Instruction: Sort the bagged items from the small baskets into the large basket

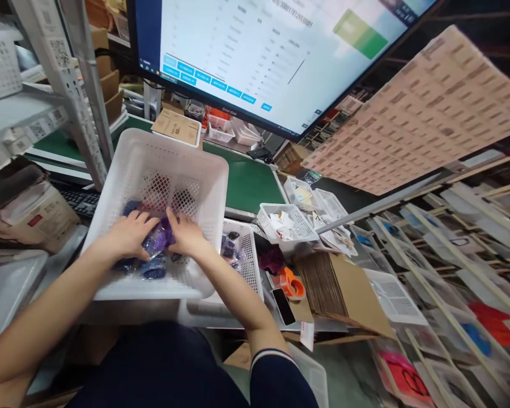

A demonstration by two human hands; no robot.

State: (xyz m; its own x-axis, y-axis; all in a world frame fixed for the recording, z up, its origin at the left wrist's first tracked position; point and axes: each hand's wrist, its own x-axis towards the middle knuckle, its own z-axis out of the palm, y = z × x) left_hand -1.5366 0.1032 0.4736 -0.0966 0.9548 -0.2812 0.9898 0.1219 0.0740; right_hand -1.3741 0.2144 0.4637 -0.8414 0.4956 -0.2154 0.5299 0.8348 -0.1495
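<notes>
Both my hands reach down into a large white plastic basket (130, 150) that has a perforated bottom. Small purple and dark blue items in clear plastic bags (154, 266) lie in a heap inside it. My left hand (131, 233) rests over the left of the heap, its fingers spread and touching the bags. Across from it, my right hand (186, 235) has thumb and forefinger apart at the edge of a purple packet (165, 233). Neither hand shows a firm grip. The undersides of the fingers are hidden.
A smaller white basket (249, 258) of bagged items adjoins on the right. Farther right are a phone (284, 306), an orange tape dispenser (292, 283) and stacked cardboard (323, 283). A monitor (246, 62) hangs above, and a keyboard (79, 201) lies left.
</notes>
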